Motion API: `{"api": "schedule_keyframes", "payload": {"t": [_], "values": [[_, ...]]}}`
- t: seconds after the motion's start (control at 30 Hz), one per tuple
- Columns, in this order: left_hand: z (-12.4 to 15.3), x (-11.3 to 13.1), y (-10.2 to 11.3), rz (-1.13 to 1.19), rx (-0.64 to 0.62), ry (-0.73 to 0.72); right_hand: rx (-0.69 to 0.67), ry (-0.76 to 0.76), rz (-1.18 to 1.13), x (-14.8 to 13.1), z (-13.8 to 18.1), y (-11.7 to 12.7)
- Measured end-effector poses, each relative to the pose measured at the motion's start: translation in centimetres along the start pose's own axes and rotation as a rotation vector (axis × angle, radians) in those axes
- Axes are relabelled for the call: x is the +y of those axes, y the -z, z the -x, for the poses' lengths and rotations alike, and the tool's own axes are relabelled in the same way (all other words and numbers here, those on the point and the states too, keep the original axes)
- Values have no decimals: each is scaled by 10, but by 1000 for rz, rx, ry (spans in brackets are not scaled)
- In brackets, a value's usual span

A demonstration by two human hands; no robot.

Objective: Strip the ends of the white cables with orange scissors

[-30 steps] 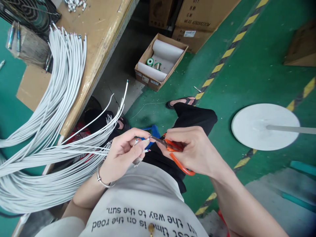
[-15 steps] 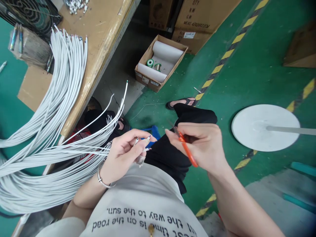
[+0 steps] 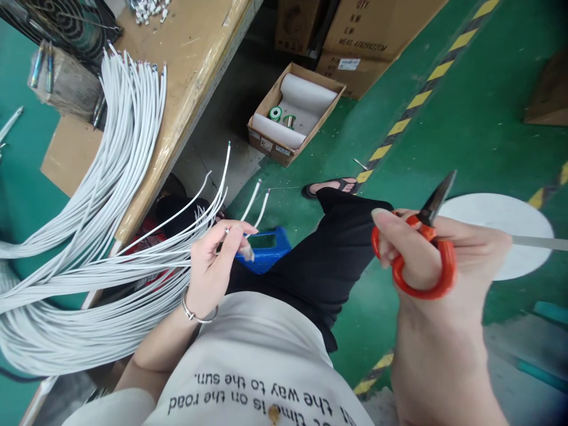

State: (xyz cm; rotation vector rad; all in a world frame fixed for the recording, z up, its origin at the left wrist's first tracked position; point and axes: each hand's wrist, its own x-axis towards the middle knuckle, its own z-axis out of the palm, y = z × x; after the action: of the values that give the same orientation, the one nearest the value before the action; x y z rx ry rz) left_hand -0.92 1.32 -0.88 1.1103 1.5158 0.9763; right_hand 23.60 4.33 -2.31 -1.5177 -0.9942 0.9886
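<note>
White cables [image 3: 146,269] run from the left into my left hand [image 3: 213,260], whose thumb and fingers are pinched around them. Two cable ends [image 3: 251,200] stick up past its fingertips, and a small pale scrap [image 3: 247,251] hangs by the fingers. Other loose cable ends fan out just above that hand. Off to the right, my right hand [image 3: 474,248] has orange-handled scissors [image 3: 447,278] looped over its fingers and thumb. Their dark blades point up and away, apart from the cables.
A thick bundle of white cables [image 3: 128,124] lies on the workbench [image 3: 195,65] beside a black fan [image 3: 66,29]. On the floor stand a carton with solder spools [image 3: 288,155], a blue stool [image 3: 266,260] and a round white stool or base [image 3: 528,213].
My right hand has moved right, away from the left, turning so the scissor blades point upward. The cable ends in my left hand now stick up higher, and that hand has shifted slightly left.
</note>
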Motion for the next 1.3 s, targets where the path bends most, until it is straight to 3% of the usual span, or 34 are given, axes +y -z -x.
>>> {"api": "schedule_keyframes", "payload": {"t": [0.1, 0.17, 0.37, 0.77, 1.07, 1.2, 1.3], "values": [[-1, 1, 3, 132, -114, 124, -33, -13, -1, 0, 2, 0], [-2, 1, 4, 181, -149, 133, -68, -42, 13, 2, 3, 0], [-2, -3, 7, 370, -183, 154, -206, -16, 51, 5, 7, -15], [1, 9, 5, 378, -192, 230, -447, 35, -77, 4, 26, -56], [1, 10, 9, 399, -269, 290, -449, 183, -188, -3, 27, -72], [2, 11, 10, 414, -287, 331, -348, 327, -113, -3, 26, -75], [2, 12, 10, 405, -259, 349, -222, 219, -133, -1, 21, -72]]}}
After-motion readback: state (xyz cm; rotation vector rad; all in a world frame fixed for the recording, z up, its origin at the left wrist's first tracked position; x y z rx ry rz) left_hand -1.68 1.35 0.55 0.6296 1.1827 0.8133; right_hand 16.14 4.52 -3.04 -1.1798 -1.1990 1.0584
